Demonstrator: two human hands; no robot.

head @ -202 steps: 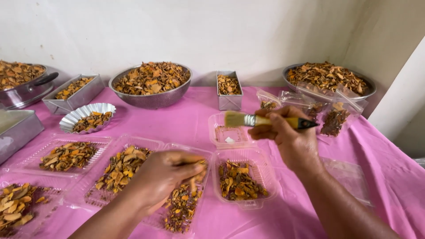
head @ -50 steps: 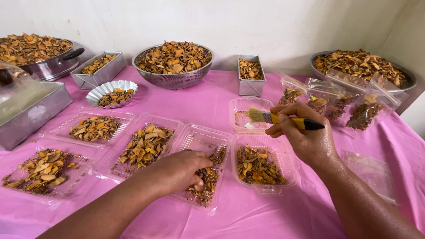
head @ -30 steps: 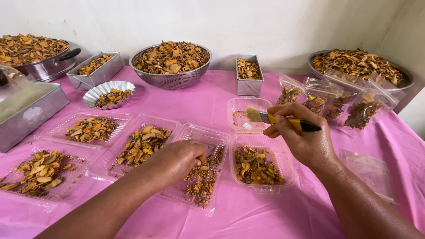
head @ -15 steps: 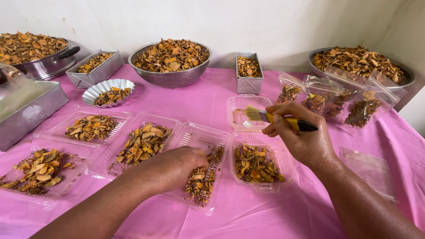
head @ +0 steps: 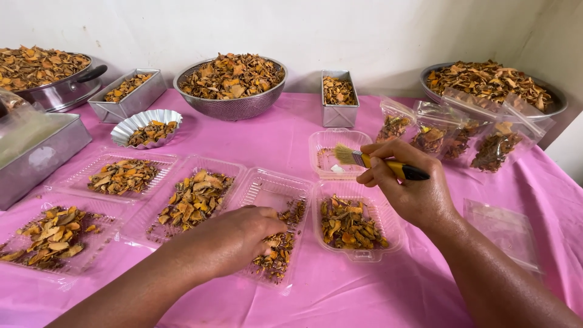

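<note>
Pink plastic sheet covers the counter point(head: 267, 136), which runs up to a plain white wall point(head: 303, 30); wall corner at far right.

Left edge: rectangular steel tin point(head: 36, 158) near the counter's left rim, steel pan of dried orange-brown chips point(head: 45, 73) behind it. Next right, rectangular aluminium tray of chips point(head: 126, 92) and a fluted foil dish of chips point(head: 149, 126). Front left, clear plastic clamshell trays with chips point(head: 124, 176), close together, edges touching.

Centre back: round steel colander heaped with chips point(head: 229, 82) against the wall. Centre front: left hand point(head: 234, 240) palm down, fingers curled into the dark orange chips in a clear ribbed plastic tray point(head: 270, 194); whether it grips any pieces cannot be told. Just right, touching that tray, a clear hinged plastic box of chips point(head: 355, 222), its open lid point(head: 334, 155) lying behind it.

Right hand point(head: 407, 185) clenched around a yellow-and-black-handled paintbrush point(head: 376, 164), held level above the lid, bristles pointing left.

Behind: small steel loaf tin of chips point(head: 339, 100). Right: clear zip bags of chips point(head: 455, 133) leaning together, wide steel bowl of chips point(head: 492, 88) at the back. Flat empty clear bag point(head: 504, 234) near the right edge. Bare pink sheet shows mid-counter between rows and along the front edge.
</note>
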